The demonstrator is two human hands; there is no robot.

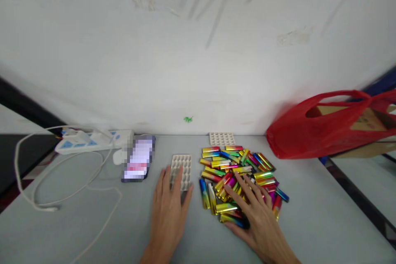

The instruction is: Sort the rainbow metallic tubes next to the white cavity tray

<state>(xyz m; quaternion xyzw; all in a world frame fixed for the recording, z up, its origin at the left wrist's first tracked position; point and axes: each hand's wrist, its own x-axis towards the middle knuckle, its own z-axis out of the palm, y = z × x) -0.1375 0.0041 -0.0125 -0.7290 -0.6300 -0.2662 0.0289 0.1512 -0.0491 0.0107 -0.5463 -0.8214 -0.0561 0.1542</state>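
Observation:
My left hand (168, 208) lies over the near-left part of a small off-white tray (186, 169) with rows of round holes. Its fingers are stretched out, and the index finger reaches across the tray. On the right, my right hand (253, 210) rests with spread fingers on a heap of shiny metallic tubes (227, 207) in gold, red, green, blue and magenta, which could be lighter casings. Nothing is gripped in either hand. Part of the heap is hidden under the right hand. A second off-white holed tray (222, 138) lies behind the heap, against the wall.
A phone (139, 159) with a blurred screen lies left of the tray. Beyond it are a white power strip (95, 140) and a looping white cable (100, 165). A red bag (315, 132) holding cardboard stands at the right. The white wall (198, 70) borders the grey table (309, 214).

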